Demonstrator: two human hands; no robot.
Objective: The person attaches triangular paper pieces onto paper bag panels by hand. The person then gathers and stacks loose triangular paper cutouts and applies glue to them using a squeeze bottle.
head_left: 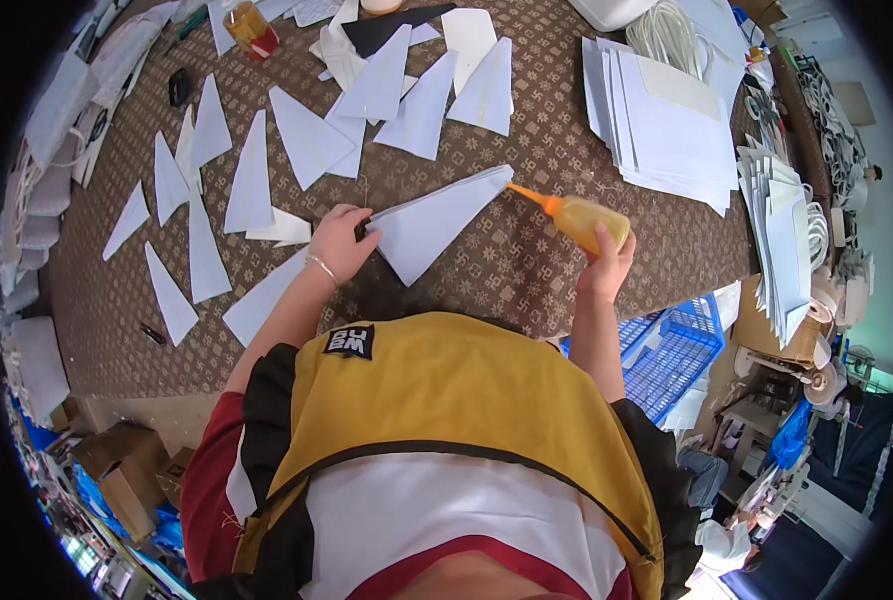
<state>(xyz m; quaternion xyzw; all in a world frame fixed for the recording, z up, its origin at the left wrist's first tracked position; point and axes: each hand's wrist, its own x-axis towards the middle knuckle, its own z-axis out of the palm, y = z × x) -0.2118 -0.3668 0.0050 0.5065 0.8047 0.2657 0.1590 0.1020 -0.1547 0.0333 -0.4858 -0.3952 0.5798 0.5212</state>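
My right hand (pixel 609 258) is wrapped round a squeeze bottle (pixel 588 222) of yellowish liquid. Its orange nozzle points left, and the tip meets or nearly meets the narrow right end of a white tapered piece (pixel 436 222), which looks like stacked layers. At the wide left end of that piece, my left hand (pixel 341 245) has its fingers curled on the edge. A small black object (pixel 363 229) shows between those fingers, partly hidden; I cannot tell its kind. Just left of this hand, another white piece (pixel 266 295) lies partly under my forearm.
Several white tapered pieces (pixel 251 180) are spread over the brown patterned tablecloth (pixel 526 285). At the back right lies a stack of white sheets (pixel 666 130) beside coiled white cord (pixel 663 40). A jar (pixel 251 32) stands at the back left. Below the table's right edge is a blue crate (pixel 671 350).
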